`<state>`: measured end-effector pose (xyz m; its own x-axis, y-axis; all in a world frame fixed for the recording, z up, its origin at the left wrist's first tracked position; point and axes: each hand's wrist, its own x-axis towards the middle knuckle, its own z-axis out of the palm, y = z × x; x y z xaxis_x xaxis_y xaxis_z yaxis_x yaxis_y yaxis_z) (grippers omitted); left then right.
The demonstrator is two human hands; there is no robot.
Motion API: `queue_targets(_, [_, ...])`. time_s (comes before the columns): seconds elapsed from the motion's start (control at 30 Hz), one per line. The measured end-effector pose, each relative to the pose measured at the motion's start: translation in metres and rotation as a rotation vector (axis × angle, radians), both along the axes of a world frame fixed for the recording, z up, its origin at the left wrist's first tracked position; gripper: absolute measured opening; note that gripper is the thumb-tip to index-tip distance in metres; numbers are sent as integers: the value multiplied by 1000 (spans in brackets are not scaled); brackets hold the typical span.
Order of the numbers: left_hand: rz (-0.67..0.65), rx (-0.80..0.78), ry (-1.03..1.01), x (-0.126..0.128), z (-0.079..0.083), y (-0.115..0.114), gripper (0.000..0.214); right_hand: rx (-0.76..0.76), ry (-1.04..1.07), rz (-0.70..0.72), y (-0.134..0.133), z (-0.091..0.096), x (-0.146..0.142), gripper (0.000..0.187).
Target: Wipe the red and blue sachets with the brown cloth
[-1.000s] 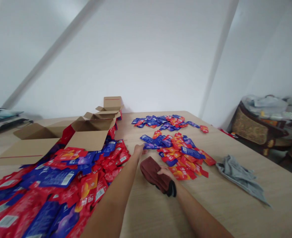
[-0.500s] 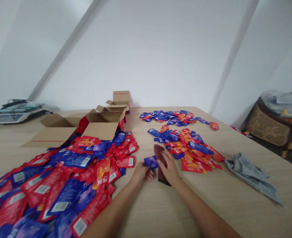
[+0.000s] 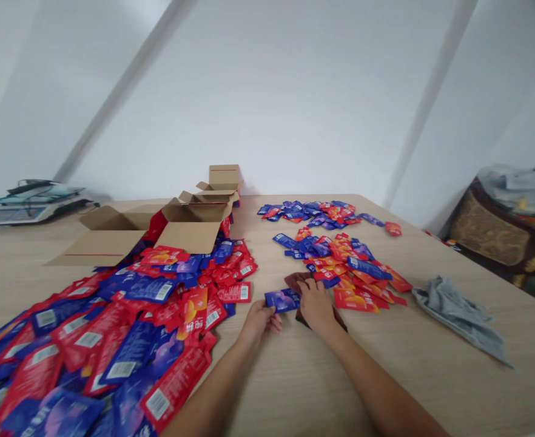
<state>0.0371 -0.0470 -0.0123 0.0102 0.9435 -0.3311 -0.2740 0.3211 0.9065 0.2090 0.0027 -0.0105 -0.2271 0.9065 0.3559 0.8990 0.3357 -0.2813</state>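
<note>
Between finger and thumb, my left hand (image 3: pixel 258 321) pinches a small blue sachet (image 3: pixel 278 300) by its left end, just above the table. Its printed purple face is up. My right hand (image 3: pixel 316 306) is closed over a dark brown cloth (image 3: pixel 297 280) and presses it at the sachet's right end, which is partly covered. Close to my left hand, a large heap of red and blue sachets (image 3: pixel 135 328) spreads over the table's left side. Beyond my right hand lies a smaller pile of red, orange and blue sachets (image 3: pixel 353 267).
Open cardboard boxes (image 3: pixel 190 237) stand in a row behind the large heap. Another sachet pile (image 3: pixel 313 212) lies at the back. A grey cloth (image 3: pixel 458 315) rests at right, a scale (image 3: pixel 35 209) at far left. Beside the table is a patterned chair (image 3: pixel 490 227) with bags on it.
The brown cloth, upright beside the sachet before, now lies flattened under my right hand against the sachet's right end. My left hand keeps its pinch. The view has shifted slightly.
</note>
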Motion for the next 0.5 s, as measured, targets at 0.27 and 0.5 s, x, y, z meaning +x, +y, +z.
queue_targets(0.27, [-10, -97, -94, 7, -2, 7, 17, 20, -13, 121, -20, 7, -15, 50])
queue_targets(0.5, [77, 13, -13, 9, -5, 12, 28, -155, 224, 361, -37, 18, -43, 50])
